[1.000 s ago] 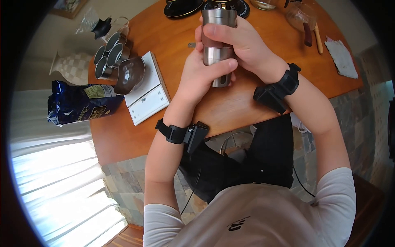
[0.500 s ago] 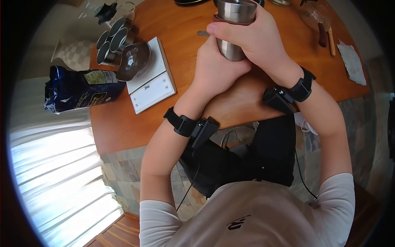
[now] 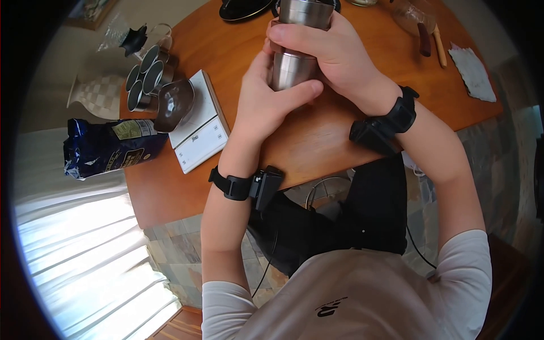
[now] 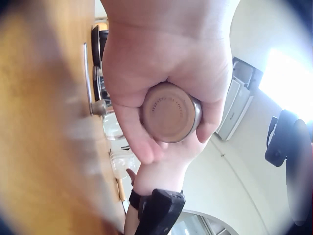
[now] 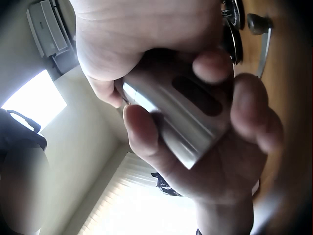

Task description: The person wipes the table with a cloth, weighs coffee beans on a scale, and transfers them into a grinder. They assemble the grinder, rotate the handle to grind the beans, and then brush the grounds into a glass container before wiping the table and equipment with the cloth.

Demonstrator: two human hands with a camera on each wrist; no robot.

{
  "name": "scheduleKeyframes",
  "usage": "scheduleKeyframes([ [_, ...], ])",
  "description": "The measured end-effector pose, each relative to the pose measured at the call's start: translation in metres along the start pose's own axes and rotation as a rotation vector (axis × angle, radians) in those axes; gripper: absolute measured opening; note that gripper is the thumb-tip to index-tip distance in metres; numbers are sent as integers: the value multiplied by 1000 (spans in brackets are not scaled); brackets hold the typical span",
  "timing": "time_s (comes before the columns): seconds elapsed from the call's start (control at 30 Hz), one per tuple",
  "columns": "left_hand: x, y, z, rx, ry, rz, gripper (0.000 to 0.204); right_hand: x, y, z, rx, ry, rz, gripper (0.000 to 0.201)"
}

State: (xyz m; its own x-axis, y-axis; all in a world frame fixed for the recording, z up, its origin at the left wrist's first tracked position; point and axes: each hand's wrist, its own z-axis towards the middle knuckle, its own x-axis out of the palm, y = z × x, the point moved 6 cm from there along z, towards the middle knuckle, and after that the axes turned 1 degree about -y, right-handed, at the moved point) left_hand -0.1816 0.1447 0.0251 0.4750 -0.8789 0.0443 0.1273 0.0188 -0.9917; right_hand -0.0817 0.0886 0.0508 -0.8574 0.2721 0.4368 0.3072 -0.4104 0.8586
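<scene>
A hand coffee grinder (image 3: 294,68), a steel cylinder with a brown band, is held up over the table between both hands. My right hand (image 3: 345,56) grips its upper part around the band, thumb across the front. Below it, my left hand (image 3: 263,105) wraps the lower steel section, thumb along the near side. The left wrist view shows the grinder's round brown base (image 4: 170,111) with lettering, ringed by the left fingers. A dark window slot (image 5: 197,96) in the steel shows in the right wrist view. A crank handle (image 5: 265,51) with a knob lies on the table.
To the left stand a white scale (image 3: 203,141), a dark brown bowl (image 3: 174,106), several steel cups (image 3: 153,76) and a blue bag (image 3: 110,146). At right lie a white cloth (image 3: 472,72) and a dark-handled tool (image 3: 424,39). A black saucer (image 3: 243,8) sits at the back.
Both hands keep hold of the grinder. The left hand has turned and regripped around the lower section, and the slot seen earlier in the head view is now hidden there. The head view shifted and came back.
</scene>
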Motion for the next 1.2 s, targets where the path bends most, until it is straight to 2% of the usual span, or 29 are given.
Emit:
scheduleKeyframes([
  [0.03, 1, 4, 0, 0, 5, -1, 57, -5, 3, -1, -93, -162, -75, 28],
  [0.07, -3, -1, -2, 142, -139, 420, 62, -4, 8, -5, -187, -262, -204, 32],
  [0.1, -1, -12, -6, 284, -284, 842, 67, 1, 7, -7, -185, -265, -203, 32],
  [0.17, 6, -11, -7, 239, -311, 830, 70, 5, 8, -13, -247, -345, -244, 33],
  [0.23, 1, -4, -4, 78, -286, 677, 64, 8, 7, -12, -256, -340, -253, 33],
  [0.3, -1, -3, -6, 100, -270, 655, 61, 8, 11, -13, -190, -277, -391, 34],
  [0.33, 1, -3, -4, 160, -215, 603, 57, 7, 10, -8, -273, -196, -397, 32],
  [0.4, 0, -4, -6, 215, -167, 546, 53, 10, 17, -10, -191, -119, -333, 32],
  [0.43, 3, 6, -6, 63, -18, 295, 49, 13, 18, -12, -119, -52, -269, 31],
  [0.47, 9, 13, -7, -82, 131, 42, 45, 9, 10, -4, -122, 102, -296, 29],
  [0.5, 10, 13, -8, -79, 126, 40, 45, 6, 10, 0, -121, 109, -298, 29],
  [0.57, 22, 12, -12, -76, 270, -230, 40, 18, 8, -3, -41, 402, 66, 27],
  [0.6, 22, 14, -11, -115, 336, -238, 37, 20, 10, -5, -44, 398, 65, 27],
  [0.67, 20, 12, -10, -143, 321, -226, 37, 14, 9, -3, 60, 221, 9, 22],
  [0.7, 18, 10, -7, -171, 302, -218, 37, 13, 10, -1, 48, 217, 3, 22],
  [0.73, 9, 15, -4, -194, 268, -123, 47, 7, 6, 1, 30, 148, 17, 20],
  [0.77, 12, 18, -3, -192, 279, -122, 47, 1, 1, 3, 12, 79, 31, 17],
  [0.8, 1, 11, 1, -5, 34, 86, 55, 0, 3, 4, -61, -3, -17, 18],
  [0.83, -10, 1, 0, 185, -217, 289, 63, 5, 1, 3, -68, -3, -22, 18],
  [0.87, -13, 0, 0, 235, -253, 579, 73, 0, 4, -2, -140, -178, -128, 21],
  [0.9, -6, -3, -1, 237, -253, 577, 73, -3, 7, -6, -210, -352, -233, 23],
  [0.97, 10, -9, -7, 207, -351, 1007, 73, 1, 2, -5, -237, -338, -237, 29],
  [1.03, 5, -11, -3, 140, -379, 950, 68, 11, 5, -13, -345, -364, -281, 32],
  [1.1, 0, -7, -3, 73, -343, 816, 61, 8, 4, -14, -331, -325, -301, 35],
  [1.17, -2, -8, -5, 122, -313, 776, 58, 13, 12, -16, -232, -266, -349, 38],
  [1.2, -1, -5, -2, 182, -210, 614, 57, 12, 13, -15, -232, -260, -346, 38],
])
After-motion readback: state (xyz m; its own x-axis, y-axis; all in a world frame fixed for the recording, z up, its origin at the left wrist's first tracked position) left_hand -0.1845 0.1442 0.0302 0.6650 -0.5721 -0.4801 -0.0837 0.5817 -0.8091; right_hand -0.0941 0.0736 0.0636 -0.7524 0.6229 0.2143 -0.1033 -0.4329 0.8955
